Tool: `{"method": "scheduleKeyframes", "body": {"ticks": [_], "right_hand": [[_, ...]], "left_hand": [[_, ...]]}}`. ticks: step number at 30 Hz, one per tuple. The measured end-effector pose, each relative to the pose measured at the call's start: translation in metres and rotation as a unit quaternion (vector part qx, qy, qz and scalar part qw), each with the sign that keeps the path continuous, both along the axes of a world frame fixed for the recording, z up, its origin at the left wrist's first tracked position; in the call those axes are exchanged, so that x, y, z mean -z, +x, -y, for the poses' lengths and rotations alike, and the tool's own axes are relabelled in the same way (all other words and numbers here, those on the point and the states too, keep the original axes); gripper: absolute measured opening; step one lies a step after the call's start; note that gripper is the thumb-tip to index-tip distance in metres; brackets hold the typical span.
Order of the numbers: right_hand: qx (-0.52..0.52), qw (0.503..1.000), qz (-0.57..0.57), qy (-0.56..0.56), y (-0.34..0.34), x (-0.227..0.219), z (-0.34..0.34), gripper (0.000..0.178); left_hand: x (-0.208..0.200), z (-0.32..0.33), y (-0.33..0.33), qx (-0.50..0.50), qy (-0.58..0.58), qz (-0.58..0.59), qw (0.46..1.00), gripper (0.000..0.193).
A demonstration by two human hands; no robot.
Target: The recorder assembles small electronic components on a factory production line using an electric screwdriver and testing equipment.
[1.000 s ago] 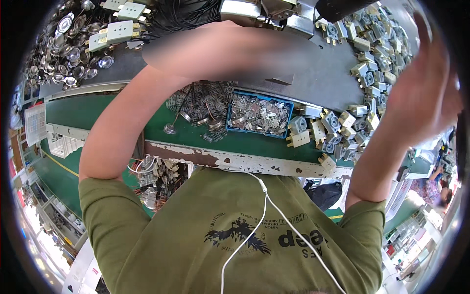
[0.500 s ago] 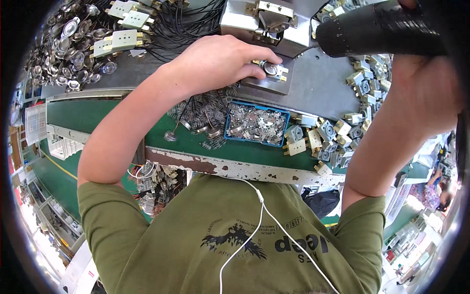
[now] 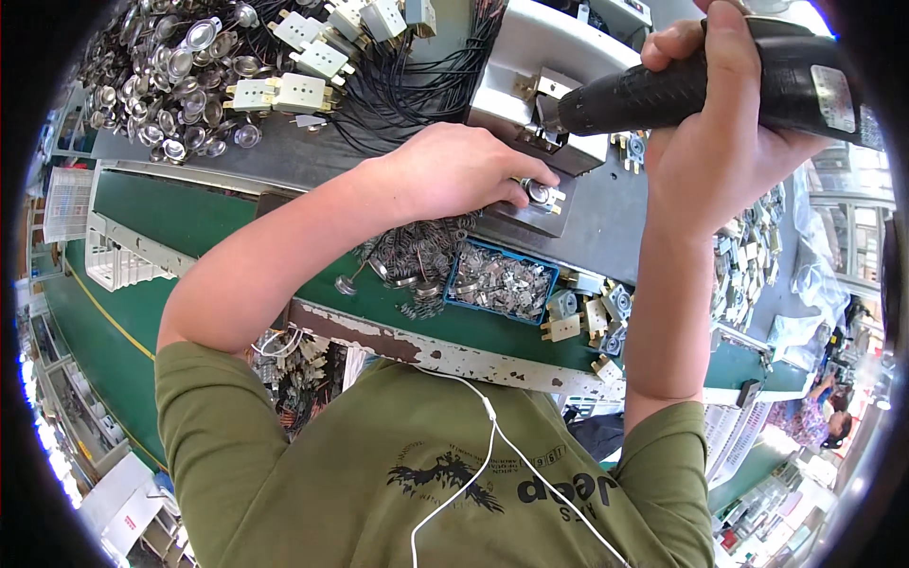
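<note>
My left hand (image 3: pixel 459 173) is closed, thumb and forefinger pinching a small round metal-capped part (image 3: pixel 541 193) with pale terminals. That part rests on a low metal block (image 3: pixel 516 220) on the bench. My right hand (image 3: pixel 715 142) grips a black power screwdriver (image 3: pixel 630 99), held nearly level with its nose pointing left. The screwdriver's nose is at the upright metal fixture (image 3: pixel 530 85) behind the block; whether its tip touches the fixture, I cannot tell. Nearest the left hand lies a heap of small metal springs (image 3: pixel 412 251).
A blue tray (image 3: pixel 502 312) of small metal pieces sits before the block. White terminal blocks (image 3: pixel 301 93) with black wires and a pile of round metal caps (image 3: pixel 180 66) lie at the far left. More white blocks (image 3: pixel 748 256) are heaped at right. The bench has a chipped rail (image 3: pixel 454 363).
My right hand and the screwdriver have moved left, bringing its nose to the fixture. The view has shifted, while my left hand stays on the metal-capped part.
</note>
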State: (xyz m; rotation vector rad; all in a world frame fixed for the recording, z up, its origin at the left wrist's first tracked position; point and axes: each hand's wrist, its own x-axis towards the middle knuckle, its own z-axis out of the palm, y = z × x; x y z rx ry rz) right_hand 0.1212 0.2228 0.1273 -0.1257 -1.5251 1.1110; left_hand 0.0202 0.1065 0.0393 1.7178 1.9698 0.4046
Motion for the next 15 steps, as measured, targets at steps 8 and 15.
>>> {"method": "scheduleKeyframes", "body": {"ticks": [8, 15], "right_hand": [[0.013, 0.999, 0.019, 0.026, -0.005, 0.001, -0.011, 0.015], [0.014, 0.997, 0.061, 0.046, -0.006, 0.0, 0.002, 0.013]], "left_hand": [[0.004, 0.001, 0.001, 0.008, 0.039, -0.014, 0.999, 0.038], [-0.001, 0.002, 0.003, -0.013, -0.019, 0.019, 1.0, 0.036]]}}
